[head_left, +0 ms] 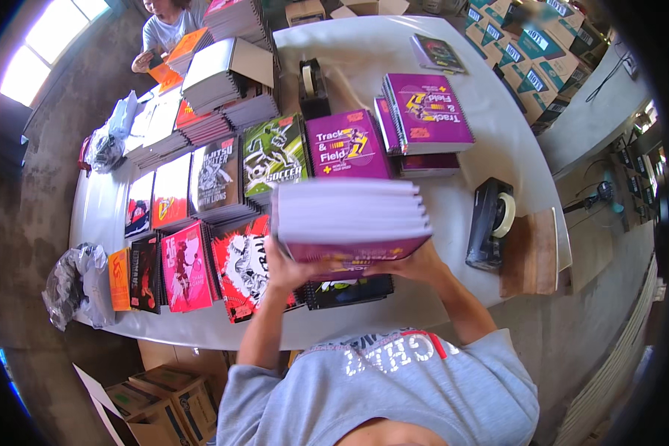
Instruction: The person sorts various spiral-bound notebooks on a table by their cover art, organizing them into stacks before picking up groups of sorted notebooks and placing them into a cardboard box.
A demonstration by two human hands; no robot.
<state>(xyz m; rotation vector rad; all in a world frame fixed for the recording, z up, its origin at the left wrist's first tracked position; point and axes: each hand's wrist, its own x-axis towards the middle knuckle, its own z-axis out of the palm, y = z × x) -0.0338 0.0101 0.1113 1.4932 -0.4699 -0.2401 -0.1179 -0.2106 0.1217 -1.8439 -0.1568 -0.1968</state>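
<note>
Both my hands hold up a thick stack of spiral notebooks [349, 219] with a purple cover underneath, lifted above the white table [453, 215]. My left hand [286, 267] grips the stack's lower left corner. My right hand [416, 264] supports its lower right edge. Under the stack lies a dark notebook [349, 291] near the table's front edge. Beside it on the left is a red and white notebook [241, 271].
Rows of coloured notebooks cover the table's left half. Purple notebook piles [427, 111] sit behind. Two black tape dispensers [490, 219] [312, 88] stand on the table. Cardboard boxes [156, 405] sit on the floor. Another person [163, 30] works at the far end.
</note>
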